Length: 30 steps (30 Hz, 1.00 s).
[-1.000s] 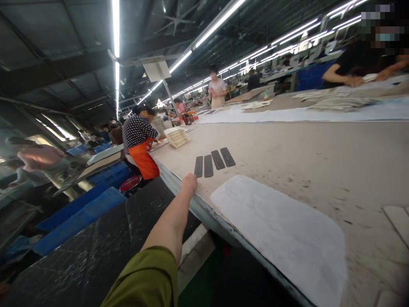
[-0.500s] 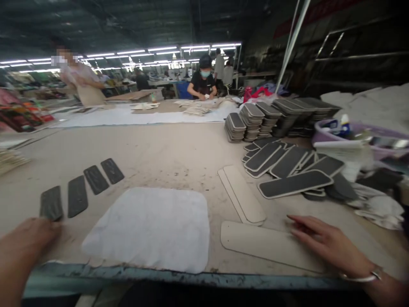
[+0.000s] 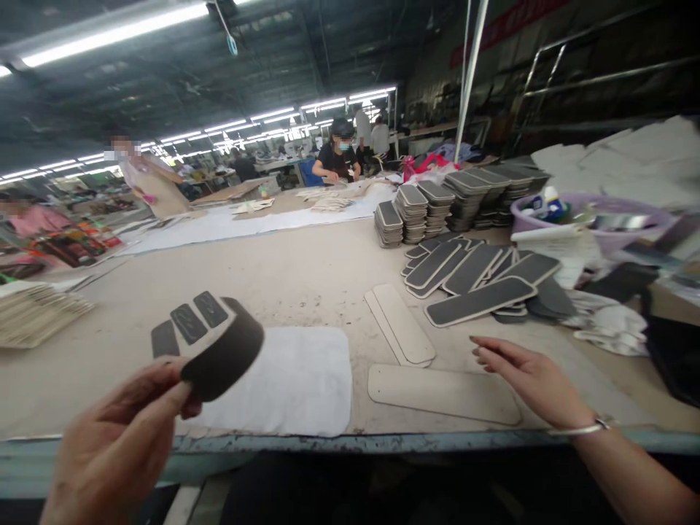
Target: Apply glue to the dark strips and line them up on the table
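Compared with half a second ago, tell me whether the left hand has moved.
Yes. The left hand has lifted off the table, holding a dark strip up beside the white cloth.

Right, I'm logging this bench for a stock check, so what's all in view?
table: one, beige, spans view
cloth: one, white, near edge
dark strips: three, black, left of cloth
beige strips: three, beige, right of cloth
loose pads: pile, dark, pale-rimmed, right side
pad stacks: several, dark, behind pile
basin: one, purple, far right
people: several, far tables
held strip: one, dark, in left hand
left hand: fingers pinch held strip
right hand: open, beside nearest beige strip
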Motion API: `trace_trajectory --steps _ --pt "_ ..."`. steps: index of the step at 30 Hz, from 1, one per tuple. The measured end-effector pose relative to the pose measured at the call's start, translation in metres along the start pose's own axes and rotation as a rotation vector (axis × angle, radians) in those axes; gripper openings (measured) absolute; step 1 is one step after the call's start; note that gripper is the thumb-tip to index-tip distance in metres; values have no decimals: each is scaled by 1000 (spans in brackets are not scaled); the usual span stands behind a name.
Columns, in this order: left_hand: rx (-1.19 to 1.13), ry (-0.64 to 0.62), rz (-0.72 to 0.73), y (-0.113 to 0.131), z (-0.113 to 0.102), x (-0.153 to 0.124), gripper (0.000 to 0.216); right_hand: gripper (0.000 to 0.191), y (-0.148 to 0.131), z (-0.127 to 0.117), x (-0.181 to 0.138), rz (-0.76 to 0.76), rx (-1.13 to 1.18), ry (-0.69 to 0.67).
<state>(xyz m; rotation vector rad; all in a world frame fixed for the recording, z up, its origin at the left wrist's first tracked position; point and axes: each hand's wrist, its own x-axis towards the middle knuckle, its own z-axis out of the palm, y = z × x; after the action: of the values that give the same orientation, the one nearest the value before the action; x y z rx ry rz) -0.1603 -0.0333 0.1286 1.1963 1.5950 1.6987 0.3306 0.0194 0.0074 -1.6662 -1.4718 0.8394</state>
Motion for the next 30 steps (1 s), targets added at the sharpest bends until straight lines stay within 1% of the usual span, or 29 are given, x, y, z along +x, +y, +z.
trace_trajectory --steps 3,5,7,10,13,16,20,23,24,26,28,30 --pt "-174 -331 -77 29 63 -39 16 66 -12 6 -11 69 250 -102" --pt "-236 -519 -161 38 96 -55 15 66 -17 6 -18 135 387 -165" --pt "-261 -631 -242 38 120 -65 16 62 -18 3 -25 209 500 -218" --pt "-264 -746 -324 25 141 -72 18 57 -14 -6 -34 258 626 -244" --pt "-320 -779 -402 10 152 -75 17 58 -11 -12 -37 300 639 -214" --pt "-361 -794 -484 3 159 -77 19 60 -12 -15 -35 321 626 -214" --pt "-390 -699 -543 6 167 -77 22 56 -14 -19 -33 303 604 -282" --pt "-402 -688 -571 4 172 -73 28 52 -10 -25 -33 292 561 -283" --pt "-403 -689 -574 0 173 -71 30 50 -7 -27 -32 284 527 -281" --pt "-372 -680 -568 -12 176 -65 33 48 -1 -31 -31 264 384 -275" --pt "-275 -680 -556 -29 180 -59 36 45 5 -35 -29 251 186 -259" --pt "-136 -714 -554 -47 185 -52 40 40 11 -37 -27 244 4 -235"
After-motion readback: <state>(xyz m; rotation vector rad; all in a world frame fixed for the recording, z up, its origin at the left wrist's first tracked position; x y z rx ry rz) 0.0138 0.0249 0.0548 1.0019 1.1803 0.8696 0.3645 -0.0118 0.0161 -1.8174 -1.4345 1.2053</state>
